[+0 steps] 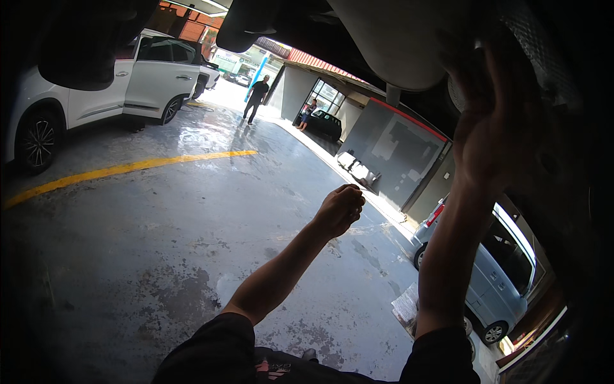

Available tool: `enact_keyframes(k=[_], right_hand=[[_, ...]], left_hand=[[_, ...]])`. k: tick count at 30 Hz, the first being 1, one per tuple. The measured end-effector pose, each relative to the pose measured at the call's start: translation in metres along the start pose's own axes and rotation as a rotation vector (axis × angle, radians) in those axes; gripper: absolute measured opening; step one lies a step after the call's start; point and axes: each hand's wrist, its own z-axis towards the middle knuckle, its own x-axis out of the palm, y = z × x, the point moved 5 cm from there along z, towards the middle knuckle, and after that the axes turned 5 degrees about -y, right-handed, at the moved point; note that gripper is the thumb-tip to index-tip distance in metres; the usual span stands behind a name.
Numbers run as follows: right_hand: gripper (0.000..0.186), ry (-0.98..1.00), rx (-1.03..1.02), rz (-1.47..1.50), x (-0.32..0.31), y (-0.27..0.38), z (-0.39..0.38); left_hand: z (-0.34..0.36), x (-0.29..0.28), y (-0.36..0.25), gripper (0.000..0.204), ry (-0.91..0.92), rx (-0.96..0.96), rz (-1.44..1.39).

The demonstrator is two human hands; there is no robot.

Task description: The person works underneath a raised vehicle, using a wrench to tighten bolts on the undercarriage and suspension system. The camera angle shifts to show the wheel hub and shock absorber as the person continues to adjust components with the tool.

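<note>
My left hand (341,210) is held out over the floor at mid-picture, its fingers curled together. Whatever it may pinch is too small to make out. My right hand (484,131) is raised into the dark underside of a lifted vehicle, fingers stretched upward and apart as far as the shadow lets me see. Beside those fingers hangs a smooth, pale, rounded metal part (393,45) with a short stub (393,95) below it. Deep shadow hides the fingertips and what they touch.
A white car (96,96) with a door open stands at the left, near a yellow floor line (134,165). One person (257,99) walks at the back; another person (308,114) stands near a black car (324,126). A light blue van (489,281) is at the right.
</note>
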Motion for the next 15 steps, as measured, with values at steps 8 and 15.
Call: enact_keyframes(k=[8,15], right_hand=[[0.039,-0.004,-0.038,-0.815,0.019,-0.019,-0.062],[0.031,-0.028,-0.088,-1.095,-0.025,-0.068,-0.107]], left_hand=[[-0.133,-0.078,-0.07,0.007,-0.41,-0.126,0.177],[-0.172,-0.104,-0.079,0.005,-0.502,-0.151,0.202]])
